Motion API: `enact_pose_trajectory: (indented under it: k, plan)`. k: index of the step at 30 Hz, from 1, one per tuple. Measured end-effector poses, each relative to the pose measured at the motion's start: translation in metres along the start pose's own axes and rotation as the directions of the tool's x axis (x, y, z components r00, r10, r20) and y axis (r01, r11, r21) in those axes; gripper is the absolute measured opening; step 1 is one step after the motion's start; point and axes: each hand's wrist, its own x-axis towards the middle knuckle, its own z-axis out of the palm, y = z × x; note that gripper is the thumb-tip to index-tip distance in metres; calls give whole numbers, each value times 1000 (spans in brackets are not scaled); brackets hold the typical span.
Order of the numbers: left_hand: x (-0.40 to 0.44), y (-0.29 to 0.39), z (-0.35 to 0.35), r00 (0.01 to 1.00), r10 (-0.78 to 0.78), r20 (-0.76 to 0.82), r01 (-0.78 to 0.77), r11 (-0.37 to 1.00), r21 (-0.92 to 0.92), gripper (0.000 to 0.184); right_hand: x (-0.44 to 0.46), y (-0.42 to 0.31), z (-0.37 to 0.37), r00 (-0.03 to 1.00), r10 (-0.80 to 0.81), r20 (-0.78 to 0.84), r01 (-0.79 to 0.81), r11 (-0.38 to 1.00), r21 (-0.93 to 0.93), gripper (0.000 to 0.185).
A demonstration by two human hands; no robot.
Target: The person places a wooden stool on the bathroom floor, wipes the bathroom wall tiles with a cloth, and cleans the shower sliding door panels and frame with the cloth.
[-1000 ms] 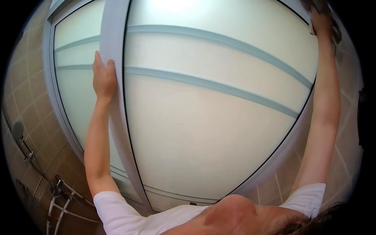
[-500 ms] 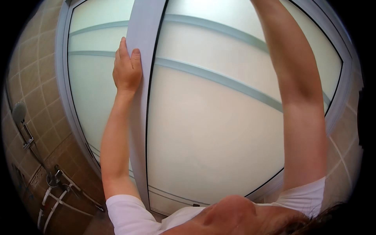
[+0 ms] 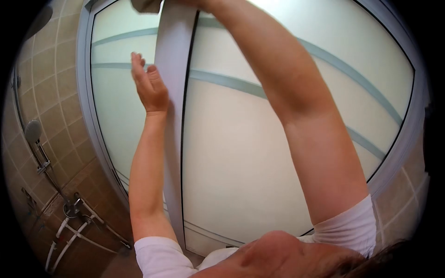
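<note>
My left hand (image 3: 150, 88) is raised with its fingers apart and slightly bent, holding nothing. It is beside the grey upright post (image 3: 174, 60) of a frosted glass sliding door (image 3: 232, 153); whether it touches the post I cannot tell. At the top edge my right hand (image 3: 189, 2) is mostly cut off, reaching across to the left, above my left hand. A dark grey-brown cloth (image 3: 147, 5) hangs at its far end, in front of the left glass panel (image 3: 111, 92). The fingers on the cloth are largely out of view.
Tiled walls stand at the left (image 3: 51, 97) and lower right (image 3: 398, 199). A hand shower (image 3: 33, 131) on a rail, a mixer tap (image 3: 72, 209) and a white pipe rack (image 3: 74, 236) are at the left. A dark round shower head (image 3: 41, 21) shows at the upper left.
My right hand has swept from the upper right corner to the upper left with the cloth. My left hand has tilted back from the post, its fingers more bent. The view has shifted left.
</note>
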Motion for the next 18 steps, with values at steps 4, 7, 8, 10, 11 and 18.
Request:
enact_pose_trajectory:
  k: [4,7,8,10,11,18]
  plan:
    - [-2,-12,0,996,-35,-84,26,994,-106,51,-23,26,41,936,-325,134,348,913,-213,38]
    - [-3,-12,-2,957,-281,-73,223,874,-431,54,-53,50,114,874,-393,-284,345,916,-206,23]
    - [-4,-12,-3,940,-341,-28,268,784,-559,55,-78,38,96,847,-471,-244,390,865,-317,20]
    - [-4,12,-10,926,-378,17,327,778,-536,55,-102,29,75,817,-539,-203,420,799,-431,18]
    - [-3,23,-13,911,-410,51,377,774,-508,56,-97,27,66,832,-515,-206,418,826,-377,21]
    - [9,57,1,984,68,168,-65,998,-22,53,-65,70,-113,921,-370,-118,230,764,-603,43]
